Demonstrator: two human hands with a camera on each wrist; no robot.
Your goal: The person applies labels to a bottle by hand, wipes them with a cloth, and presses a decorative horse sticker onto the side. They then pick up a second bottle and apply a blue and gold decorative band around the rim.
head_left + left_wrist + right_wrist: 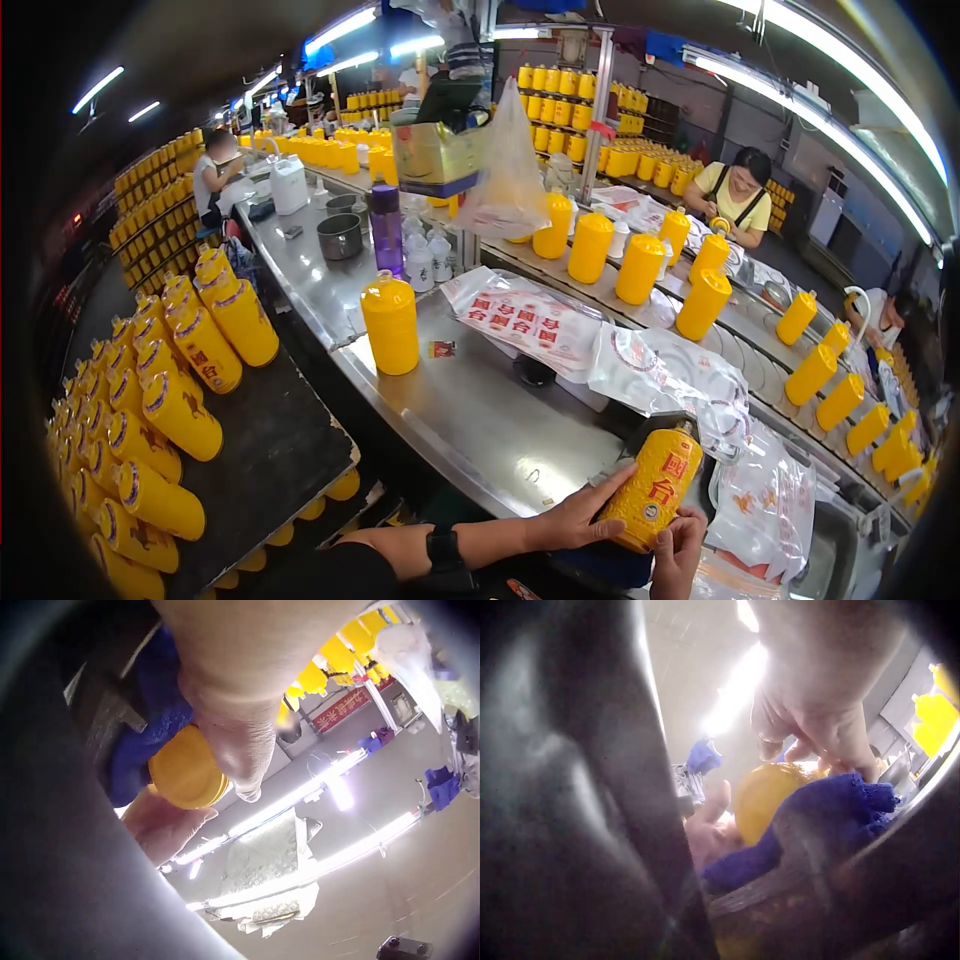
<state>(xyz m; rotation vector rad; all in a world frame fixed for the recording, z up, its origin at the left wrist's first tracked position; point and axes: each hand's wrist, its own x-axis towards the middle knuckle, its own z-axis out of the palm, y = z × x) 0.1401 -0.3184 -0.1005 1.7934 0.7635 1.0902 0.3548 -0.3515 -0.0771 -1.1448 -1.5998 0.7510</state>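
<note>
A yellow bottle with red characters lies tilted between both hands at the near edge of the metal table, its neck pointing away. My left hand grips its left side, thumb along the lower front. At the lower right, my right hand holds the bottle near its base with bent fingers. In the left wrist view the round yellow base shows between the left hand and the other hand's fingers. A blue cloth lies beneath the bottle in the right wrist view, beside the right hand.
Another yellow bottle stands on the metal table, near a purple bottle and printed plastic bags. Rows of yellow bottles fill a dark board at left. Across the table a person in a yellow shirt works.
</note>
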